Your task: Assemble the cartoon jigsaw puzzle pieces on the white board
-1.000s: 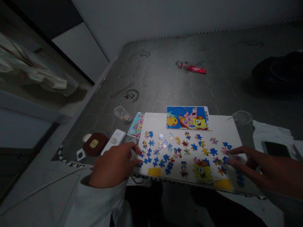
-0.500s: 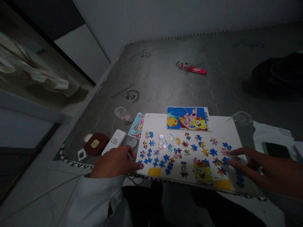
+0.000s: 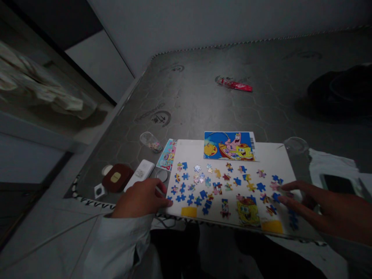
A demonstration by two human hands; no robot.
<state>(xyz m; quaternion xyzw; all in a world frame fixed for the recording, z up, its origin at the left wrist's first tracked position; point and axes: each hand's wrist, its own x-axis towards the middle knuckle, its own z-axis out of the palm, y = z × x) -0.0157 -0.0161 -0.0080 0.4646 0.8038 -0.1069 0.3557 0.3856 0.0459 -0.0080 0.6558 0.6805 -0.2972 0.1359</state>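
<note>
Loosely spread, the puzzle pieces [image 3: 203,194] lie on a white board [image 3: 273,155]. The left hand [image 3: 139,199] has drawn slightly back to its near-left edge, leaving the pieces there easier to see. Both hands are open, the right hand [image 3: 328,207] at the board's right side, its contact with pieces unclear. Beyond, a clear tub [image 3: 151,142] holds small bits; another clear container [image 3: 296,145] shows no discernible contents.

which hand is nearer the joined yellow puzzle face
Right: the right hand is right of the yellow puzzle face; the left hand is farther, at the left edge of the white board.
</note>
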